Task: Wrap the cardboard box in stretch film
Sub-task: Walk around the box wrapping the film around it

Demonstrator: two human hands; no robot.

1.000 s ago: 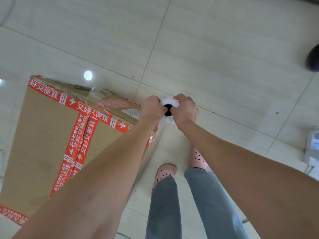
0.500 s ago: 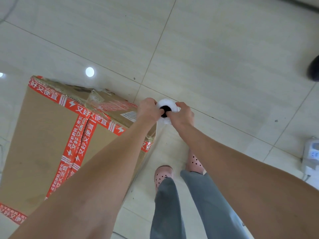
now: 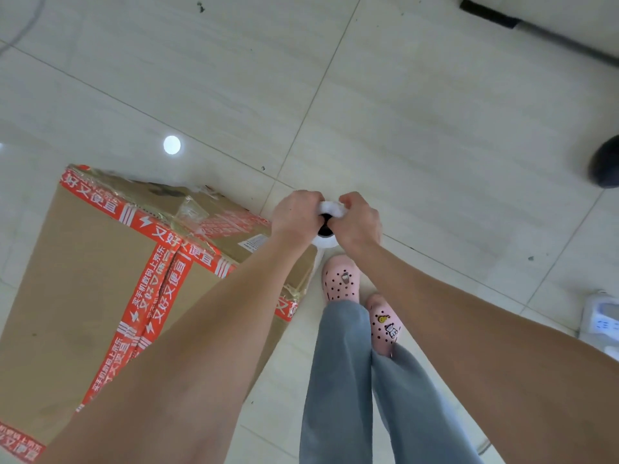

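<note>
While a person stands on a pale tiled floor (image 3: 435,128), a big cardboard box (image 3: 83,279) sits on it at the lower left, just beside the person's legs. Red tape (image 3: 157,296) with white print runs along the box's top edges and down the middle of its top face. Clear film (image 3: 192,212) lies crumpled over the far top edge of the box and down the far side.

Two bare forearms reach forward from the bottom of the view, the left one crossing over the near right corner of the box. Below them are grey-blue trousers (image 3: 341,380) and a pair of pink clogs (image 3: 340,279) on the tiles, close to the box's right side.

Past the box's far right corner, the left hand (image 3: 296,217) and the right hand (image 3: 360,222) meet, each with its fingers curled around one side of a white roll of film (image 3: 325,242) held upright, its dark hollow core facing up. A thin whitish strip runs from the roll down toward the box corner.

A white power strip (image 3: 601,318) lies at the right edge, and a dark rounded object (image 3: 606,162) sits above it.
</note>
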